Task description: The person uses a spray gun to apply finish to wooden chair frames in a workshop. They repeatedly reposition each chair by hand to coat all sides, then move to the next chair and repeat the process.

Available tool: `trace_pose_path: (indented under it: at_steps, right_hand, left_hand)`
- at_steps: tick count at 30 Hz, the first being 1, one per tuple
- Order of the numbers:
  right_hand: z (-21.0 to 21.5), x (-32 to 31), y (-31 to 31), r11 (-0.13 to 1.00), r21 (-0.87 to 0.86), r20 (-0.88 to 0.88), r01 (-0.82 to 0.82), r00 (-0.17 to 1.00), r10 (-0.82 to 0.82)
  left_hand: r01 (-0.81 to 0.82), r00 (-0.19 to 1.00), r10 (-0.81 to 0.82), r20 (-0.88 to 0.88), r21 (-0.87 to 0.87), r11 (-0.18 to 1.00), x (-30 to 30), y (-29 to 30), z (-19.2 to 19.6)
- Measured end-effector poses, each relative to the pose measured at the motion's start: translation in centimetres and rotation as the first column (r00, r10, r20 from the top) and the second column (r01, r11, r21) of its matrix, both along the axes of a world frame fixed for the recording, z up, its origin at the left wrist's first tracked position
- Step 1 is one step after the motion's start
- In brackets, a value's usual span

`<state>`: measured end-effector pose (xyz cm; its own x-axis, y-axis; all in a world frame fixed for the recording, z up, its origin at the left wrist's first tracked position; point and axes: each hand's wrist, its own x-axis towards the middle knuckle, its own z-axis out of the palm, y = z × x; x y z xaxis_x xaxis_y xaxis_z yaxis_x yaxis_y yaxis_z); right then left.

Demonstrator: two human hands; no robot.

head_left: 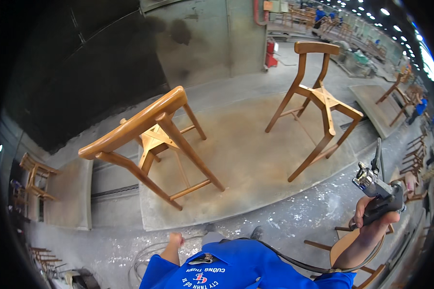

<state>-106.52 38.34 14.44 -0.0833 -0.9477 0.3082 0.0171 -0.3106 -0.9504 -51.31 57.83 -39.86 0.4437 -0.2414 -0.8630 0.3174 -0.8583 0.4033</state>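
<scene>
At the far left edge more chair frames (33,176) wait on a low platform. My left hand (176,239), low in the frame just left of centre, is closed into a loose fist and holds nothing that I can see. Above it, left of centre, the near chair (152,139) stands on the stained pad (246,144), its wood glossy and amber, so I judge it already coated. Right of centre the far chair (318,98) shows the same sheen; whether every face is covered I cannot tell. At the lower right my right hand (371,221) is wrapped tight around the spray gun (378,190), raised, nozzle aimed left, hose (294,260) trailing down.
</scene>
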Motion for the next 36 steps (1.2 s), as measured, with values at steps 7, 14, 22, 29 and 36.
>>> trace_pose_path:
  at_steps: [7,14,22,29,36]
  right_hand:
    - [-3.3,-6.3,-6.3,0.979,0.069,0.016,-0.190,0.982,0.190]
    - [-4.2,-9.1,-8.5,0.951,0.074,0.099,-0.301,0.951,0.294]
    - [-4.5,-10.0,-7.5,0.889,0.140,-0.074,-0.435,0.891,0.448]
    - [-4.8,-8.1,-6.8,0.884,0.007,0.125,-0.468,0.877,0.463]
    - [-5.7,-3.4,-5.8,0.801,0.193,0.026,-0.567,0.819,0.573]
  left_hand:
    - [-0.091,0.996,0.087,0.033,0.167,0.982,-9.1,7.1,2.5]
    - [0.031,0.992,-0.033,0.123,0.022,0.999,-11.3,4.8,5.9]
    - [0.021,0.985,-0.011,0.170,-0.054,0.998,-12.9,1.5,7.9]
    - [0.068,0.987,-0.076,0.140,0.058,0.996,-13.6,2.5,7.9]
    - [0.013,0.982,-0.019,0.187,0.035,0.999,-13.0,3.7,8.9]
